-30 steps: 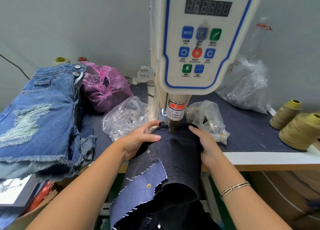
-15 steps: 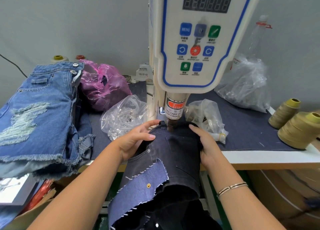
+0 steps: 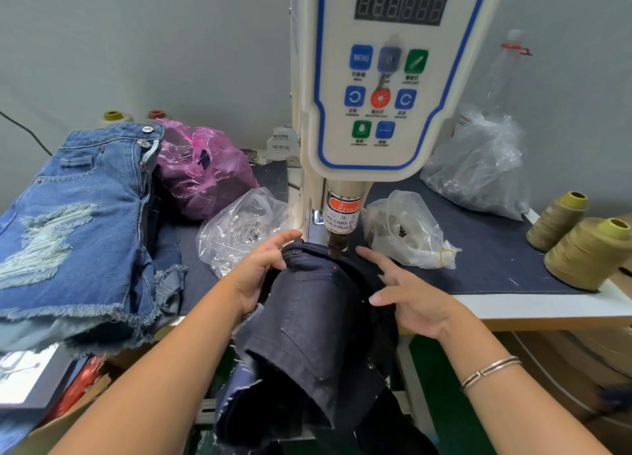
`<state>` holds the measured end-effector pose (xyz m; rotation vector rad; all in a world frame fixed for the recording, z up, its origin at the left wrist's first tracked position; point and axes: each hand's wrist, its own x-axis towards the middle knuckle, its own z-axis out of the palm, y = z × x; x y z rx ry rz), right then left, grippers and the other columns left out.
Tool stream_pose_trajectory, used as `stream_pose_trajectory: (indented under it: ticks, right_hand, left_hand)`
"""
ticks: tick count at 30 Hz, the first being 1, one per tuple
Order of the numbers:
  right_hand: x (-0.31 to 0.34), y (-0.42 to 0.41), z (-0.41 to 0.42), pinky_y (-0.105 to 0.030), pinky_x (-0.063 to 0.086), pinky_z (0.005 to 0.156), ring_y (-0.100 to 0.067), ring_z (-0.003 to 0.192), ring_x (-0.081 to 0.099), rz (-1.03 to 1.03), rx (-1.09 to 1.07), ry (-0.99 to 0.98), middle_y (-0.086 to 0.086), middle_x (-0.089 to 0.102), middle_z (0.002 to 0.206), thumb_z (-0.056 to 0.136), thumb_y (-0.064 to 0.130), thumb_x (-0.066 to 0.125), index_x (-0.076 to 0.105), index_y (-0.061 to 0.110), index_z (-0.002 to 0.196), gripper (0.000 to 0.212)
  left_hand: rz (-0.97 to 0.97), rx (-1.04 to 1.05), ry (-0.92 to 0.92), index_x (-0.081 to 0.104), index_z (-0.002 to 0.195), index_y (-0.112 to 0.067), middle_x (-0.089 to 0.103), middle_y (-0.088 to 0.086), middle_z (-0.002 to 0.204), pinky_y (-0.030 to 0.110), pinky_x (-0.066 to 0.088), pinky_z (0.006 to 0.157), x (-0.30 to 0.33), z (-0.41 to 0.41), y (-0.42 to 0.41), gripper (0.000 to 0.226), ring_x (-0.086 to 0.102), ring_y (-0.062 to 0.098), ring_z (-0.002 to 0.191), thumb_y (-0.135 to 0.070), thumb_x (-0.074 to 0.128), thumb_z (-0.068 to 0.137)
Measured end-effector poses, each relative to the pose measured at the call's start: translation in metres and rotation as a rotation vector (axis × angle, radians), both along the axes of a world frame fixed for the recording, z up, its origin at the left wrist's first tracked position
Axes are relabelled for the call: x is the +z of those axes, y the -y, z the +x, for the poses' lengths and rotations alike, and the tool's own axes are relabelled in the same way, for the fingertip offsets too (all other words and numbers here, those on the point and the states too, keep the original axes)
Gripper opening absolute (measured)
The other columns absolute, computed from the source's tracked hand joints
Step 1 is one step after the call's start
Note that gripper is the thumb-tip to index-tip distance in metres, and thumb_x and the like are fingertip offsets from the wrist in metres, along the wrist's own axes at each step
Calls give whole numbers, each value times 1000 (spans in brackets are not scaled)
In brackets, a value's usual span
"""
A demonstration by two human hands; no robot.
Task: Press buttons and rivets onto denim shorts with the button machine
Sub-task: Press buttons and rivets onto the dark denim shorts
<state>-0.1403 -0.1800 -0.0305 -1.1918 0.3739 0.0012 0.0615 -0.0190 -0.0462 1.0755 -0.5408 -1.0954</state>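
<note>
1. Denim shorts (image 3: 307, 317), the dark pair, hang off the front edge of your work table (image 3: 533, 305), with the waistband end laid under the press head (image 3: 337, 247) of the button machine (image 3: 379, 88). The rest droops toward the floor. A small red dot shows on the cloth just below the head, probably the aiming light.

2. Handling, as a judgement: the denim looks soft but thick, so it should fold and sag under its own weight rather than hold a shape. It will likely drag forward off the table unless you keep it pinned. Take hold near the waistband, on either side of the head and well clear of it; the ram carries a finger warning.

3. Your left hand (image 3: 260, 270) grips the left edge of the waistband, thumb on top and fingers curled round the fold, just beside the head.

4. Your right hand (image 3: 407, 294) is spread and relaxed, fingers straight. It sits at the right side of the cloth; whether the palm touches the denim cannot be told. The forefinger points toward the head, near it.

5. Around you: a stack of light blue shorts (image 3: 78, 222) on the left, a pink bag (image 3: 205, 170) behind it, clear bags of hardware (image 3: 242, 225) left and right of the column, and thread cones (image 3: 588, 252) at the far right.

6. A bracelet (image 3: 490, 371) sits on your right wrist.
</note>
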Motion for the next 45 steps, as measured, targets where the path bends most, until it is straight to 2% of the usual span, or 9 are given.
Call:
stream_pose_trajectory:
  ticks: [6, 11, 17, 22, 25, 30, 35, 40, 45]
  right_hand:
    - [17, 6, 0, -24, 53, 73, -13, 92, 68, -221, 25, -129, -3, 72, 104, 89, -5, 46, 57, 24, 124, 47]
    - [26, 11, 5, -29, 56, 75, -22, 96, 68, 51, -117, 105, -14, 67, 115, 80, 10, 60, 62, 17, 122, 43]
    - [25, 8, 16, -31, 55, 80, -22, 99, 67, 52, -215, 104, -13, 67, 115, 76, 16, 64, 70, 22, 111, 36]
    - [21, -1, 12, -19, 53, 77, -5, 99, 66, -348, 10, -78, 9, 69, 111, 67, 18, 82, 62, 36, 119, 58]
    - [16, 3, 10, -26, 47, 98, -6, 116, 56, -425, 39, -143, 12, 58, 127, 72, 13, 80, 52, 44, 131, 73]
    - [8, 8, 8, -22, 49, 91, -7, 116, 58, -271, -92, -30, 12, 60, 129, 68, 13, 76, 59, 41, 125, 65]
    - [-6, 2, 11, -33, 37, 108, -11, 127, 49, -233, -278, 98, 12, 51, 139, 64, 24, 73, 55, 38, 130, 69]
    - [-10, -10, 18, -19, 52, 83, -10, 120, 56, -61, -406, 244, 10, 52, 139, 70, 17, 67, 55, 36, 130, 65]
    - [-6, -12, 22, -26, 55, 78, -19, 114, 62, 127, -408, 319, 2, 60, 131, 75, 14, 64, 57, 32, 130, 58]
  left_hand:
    - [10, 65, -75, 58, 108, -12, 71, 9, 84, 26, 57, 64, 1, -1, -1, 61, 69, 21, 73, 0, 40, 51]
    - [71, 54, -73, 60, 95, -10, 63, 12, 84, 32, 48, 68, 1, -1, -2, 53, 62, 27, 73, -4, 38, 47]
    - [144, -66, 45, 71, 89, -15, 63, 16, 92, 31, 45, 68, 6, -1, -3, 54, 59, 29, 81, -8, 40, 45]
    - [67, -121, -21, 74, 96, -19, 69, 13, 99, 33, 53, 78, 2, 3, -9, 52, 66, 27, 88, -9, 44, 54]
    - [19, -205, -5, 62, 116, -13, 61, 21, 115, 44, 43, 96, 1, 2, -10, 57, 58, 34, 104, -14, 60, 59]
    - [35, -202, 97, 55, 128, -16, 63, 13, 126, 40, 50, 97, 3, -2, -10, 71, 62, 29, 112, -20, 73, 60]
    - [75, -178, 161, 57, 125, -21, 66, 4, 124, 32, 52, 90, 5, -5, -8, 67, 64, 20, 110, -14, 74, 61]
    - [63, -231, 113, 59, 123, -24, 69, 3, 117, 27, 55, 80, 6, -6, -10, 60, 67, 18, 102, -4, 68, 67]
    - [11, -262, 70, 66, 119, -28, 68, 5, 120, 28, 54, 84, 8, -7, -10, 59, 66, 20, 106, -16, 72, 62]
